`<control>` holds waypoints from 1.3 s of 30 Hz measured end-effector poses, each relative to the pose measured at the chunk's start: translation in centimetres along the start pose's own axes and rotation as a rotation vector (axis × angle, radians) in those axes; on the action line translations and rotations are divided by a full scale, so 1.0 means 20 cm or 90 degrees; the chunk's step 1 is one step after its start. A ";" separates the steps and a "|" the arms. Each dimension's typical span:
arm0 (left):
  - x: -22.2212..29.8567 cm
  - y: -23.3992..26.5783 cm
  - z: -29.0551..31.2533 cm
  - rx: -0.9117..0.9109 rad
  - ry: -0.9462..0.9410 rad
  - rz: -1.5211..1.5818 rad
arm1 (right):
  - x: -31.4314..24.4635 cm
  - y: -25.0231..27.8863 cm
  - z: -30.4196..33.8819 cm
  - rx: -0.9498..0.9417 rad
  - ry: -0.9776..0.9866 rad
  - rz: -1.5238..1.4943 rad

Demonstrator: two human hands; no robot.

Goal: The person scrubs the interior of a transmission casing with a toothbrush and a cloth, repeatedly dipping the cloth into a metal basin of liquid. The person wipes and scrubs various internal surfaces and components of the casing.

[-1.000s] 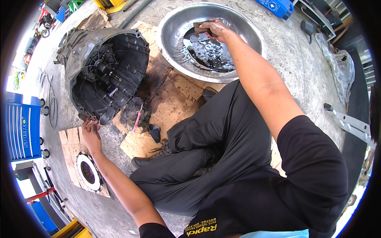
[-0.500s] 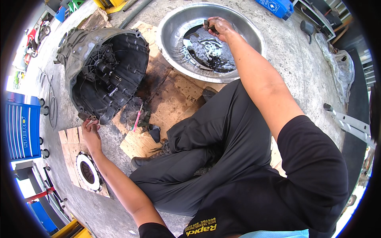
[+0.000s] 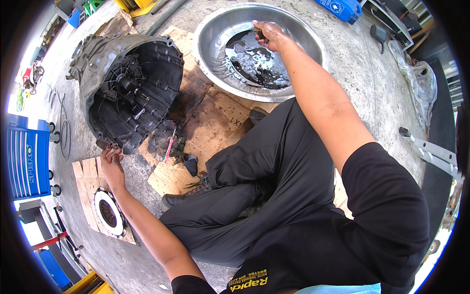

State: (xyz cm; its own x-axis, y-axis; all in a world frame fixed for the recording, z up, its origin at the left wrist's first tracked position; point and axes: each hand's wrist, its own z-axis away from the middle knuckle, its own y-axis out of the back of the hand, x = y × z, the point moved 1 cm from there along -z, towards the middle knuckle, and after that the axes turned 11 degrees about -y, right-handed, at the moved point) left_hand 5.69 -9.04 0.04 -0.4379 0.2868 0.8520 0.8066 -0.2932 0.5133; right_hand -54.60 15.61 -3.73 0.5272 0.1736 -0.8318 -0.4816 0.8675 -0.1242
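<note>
A large, dirty gearbox housing (image 3: 93, 63) lies on the left with its open bell end toward me, the shaft showing inside. My left hand (image 3: 113, 160) is closed at the housing's lower rim, its fingers round a lug there. Over the wide metal basin (image 3: 208, 59) my right hand (image 3: 270, 37) is closed round a small dark piece (image 3: 261, 34). Most of that piece is hidden by the fingers, so its kind is unclear. Dark liquid (image 3: 257, 61) with shiny patches covers the basin's bottom.
Oil-stained cardboard (image 3: 210, 117) lies between housing and basin, with a pink-handled brush (image 3: 170, 147) near my foot. A clutch pressure plate (image 3: 109, 212) rests on cardboard at the lower left. A blue tool cabinet (image 3: 29, 157) stands far left; a blue jug (image 3: 340, 10) sits beyond the basin.
My right hand has turned slightly above the basin, and less of the dark piece shows past its fingers. The liquid's bright patches have shifted. My left hand stays at the rim.
</note>
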 end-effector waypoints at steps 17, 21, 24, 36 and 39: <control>0.03 0.00 0.01 -0.003 0.008 0.012 | -0.11 -0.07 0.08 0.131 -0.011 -0.135; 0.03 0.00 0.01 -0.006 -0.001 0.006 | -0.12 -0.09 0.10 0.113 -0.003 -0.152; 0.04 0.00 0.01 -0.003 0.003 0.003 | -0.12 -0.09 0.11 0.119 0.012 -0.139; 0.02 0.00 0.00 -0.007 0.000 -0.013 | -0.14 -0.11 0.11 0.073 0.034 -0.160; 0.02 0.00 0.01 -0.003 -0.005 -0.021 | -0.15 -0.10 0.11 0.032 0.042 -0.185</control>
State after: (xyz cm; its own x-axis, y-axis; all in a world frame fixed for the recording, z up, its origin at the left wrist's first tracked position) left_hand 5.53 -8.81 0.29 -0.4617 0.3032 0.8336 0.7897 -0.2874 0.5420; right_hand -53.71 14.41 0.14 0.5907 -0.1141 -0.7988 -0.2816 0.8986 -0.3366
